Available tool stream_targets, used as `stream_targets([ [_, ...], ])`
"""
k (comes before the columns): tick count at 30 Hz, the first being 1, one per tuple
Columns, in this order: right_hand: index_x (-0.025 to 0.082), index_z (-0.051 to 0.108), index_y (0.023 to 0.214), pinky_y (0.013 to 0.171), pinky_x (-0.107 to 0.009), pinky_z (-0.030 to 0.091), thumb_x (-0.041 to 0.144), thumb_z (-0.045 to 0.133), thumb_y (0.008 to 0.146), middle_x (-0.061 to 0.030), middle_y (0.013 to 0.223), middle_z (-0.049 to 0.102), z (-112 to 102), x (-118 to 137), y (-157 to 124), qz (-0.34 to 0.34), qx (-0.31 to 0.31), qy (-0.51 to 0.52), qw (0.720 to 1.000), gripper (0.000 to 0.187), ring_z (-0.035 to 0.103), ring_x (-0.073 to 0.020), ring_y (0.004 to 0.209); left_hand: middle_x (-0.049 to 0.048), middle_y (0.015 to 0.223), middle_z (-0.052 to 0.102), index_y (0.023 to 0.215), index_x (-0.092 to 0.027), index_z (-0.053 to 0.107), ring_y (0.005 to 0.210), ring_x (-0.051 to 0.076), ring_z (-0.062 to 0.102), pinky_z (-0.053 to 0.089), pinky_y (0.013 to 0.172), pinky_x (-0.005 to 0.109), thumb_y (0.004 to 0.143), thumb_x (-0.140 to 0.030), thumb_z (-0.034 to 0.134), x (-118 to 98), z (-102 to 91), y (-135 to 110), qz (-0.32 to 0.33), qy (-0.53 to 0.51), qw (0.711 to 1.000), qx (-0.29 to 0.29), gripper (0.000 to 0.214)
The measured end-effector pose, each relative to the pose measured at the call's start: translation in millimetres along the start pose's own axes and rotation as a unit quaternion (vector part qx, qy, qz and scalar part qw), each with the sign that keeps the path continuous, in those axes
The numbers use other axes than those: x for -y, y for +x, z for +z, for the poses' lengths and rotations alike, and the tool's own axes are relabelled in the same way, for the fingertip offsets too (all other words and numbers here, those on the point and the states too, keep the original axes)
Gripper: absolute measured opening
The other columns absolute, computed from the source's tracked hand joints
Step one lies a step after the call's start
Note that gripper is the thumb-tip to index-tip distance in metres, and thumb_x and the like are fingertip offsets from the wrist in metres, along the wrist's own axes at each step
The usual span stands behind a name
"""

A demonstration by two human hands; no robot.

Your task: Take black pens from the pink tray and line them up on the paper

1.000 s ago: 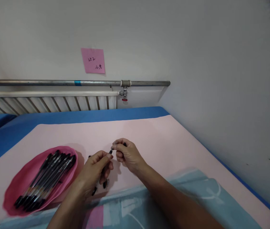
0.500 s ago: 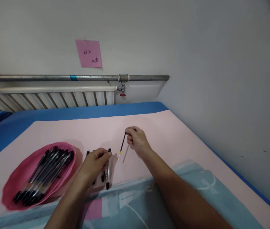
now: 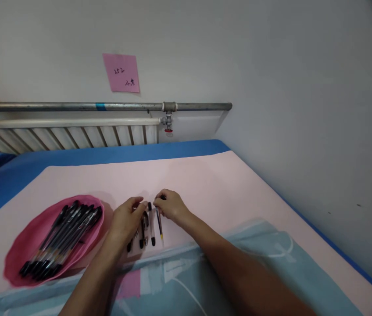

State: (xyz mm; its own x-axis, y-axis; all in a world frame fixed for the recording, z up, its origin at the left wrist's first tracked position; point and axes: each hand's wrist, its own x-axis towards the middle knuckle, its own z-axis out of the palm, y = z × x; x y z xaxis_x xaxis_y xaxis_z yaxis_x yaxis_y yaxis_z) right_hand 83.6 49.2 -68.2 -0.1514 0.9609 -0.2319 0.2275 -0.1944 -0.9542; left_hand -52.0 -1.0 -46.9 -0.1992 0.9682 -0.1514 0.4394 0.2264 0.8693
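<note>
My right hand [image 3: 172, 206] is pinching the refill [image 3: 159, 222] at its far end; my left hand [image 3: 126, 218], fingers parted, is risking nudging the barrel [image 3: 151, 223] rightward into it.

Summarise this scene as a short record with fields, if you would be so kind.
left hand: fingertips beside a clear pen barrel, contact unclear
right hand: pinching the far end of a dark, yellow-tipped refill
pink dish: holds black-ended pens, left of both hands
wall: pink note above a metal pipe
</note>
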Motion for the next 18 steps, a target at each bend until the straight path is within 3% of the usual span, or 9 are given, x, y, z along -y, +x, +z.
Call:
stream_targets([
  [5, 0.019, 0.051, 0.060, 0.034, -0.019, 0.030, 0.008, 0.054, 0.062, 0.0055, 0.038, 0.047, 4.5, 3.8, -3.3, 0.012, -0.005, -0.024, 1.000, 0.011, 0.048, -0.0108, 0.035, -0.0003, 0.067, 0.063, 0.084, -0.019, 0.062, 0.059, 0.015, 0.057, 0.040, 0.053, 0.024, 0.070, -0.040, 0.054, -3.2, -16.2, -3.7, 0.018, 0.036, 0.999, -0.020, 0.026],
  [12, 0.018, 0.050, 0.062, 0.040, -0.019, 0.033, 0.008, 0.057, 0.065, 0.0064, 0.041, 0.047, 6.4, 3.6, -1.0, 0.006, -0.015, -0.049, 0.999, 0.013, 0.050, -0.0100, 0.036, -0.0009, 0.064, 0.065, 0.077, -0.021, 0.062, 0.059, 0.016, 0.058, 0.038, 0.056, 0.025, 0.071, -0.038, 0.052, -6.8, -20.6, -5.6, 0.040, 0.110, 0.993, -0.025, 0.020],
  [18, 0.020, 0.052, 0.064, 0.043, -0.020, 0.026, 0.016, 0.061, 0.068, 0.0053, 0.051, 0.050, 2.8, -13.2, -3.3, -0.054, 0.004, -0.092, 0.994, 0.011, 0.044, -0.0068, 0.040, -0.0002, 0.065, 0.064, 0.079, -0.021, 0.063, 0.059, 0.016, 0.057, 0.038, 0.057, 0.025, 0.071, -0.039, 0.051, -5.3, -30.2, -3.8, 0.039, 0.146, 0.987, -0.050, 0.023],
])
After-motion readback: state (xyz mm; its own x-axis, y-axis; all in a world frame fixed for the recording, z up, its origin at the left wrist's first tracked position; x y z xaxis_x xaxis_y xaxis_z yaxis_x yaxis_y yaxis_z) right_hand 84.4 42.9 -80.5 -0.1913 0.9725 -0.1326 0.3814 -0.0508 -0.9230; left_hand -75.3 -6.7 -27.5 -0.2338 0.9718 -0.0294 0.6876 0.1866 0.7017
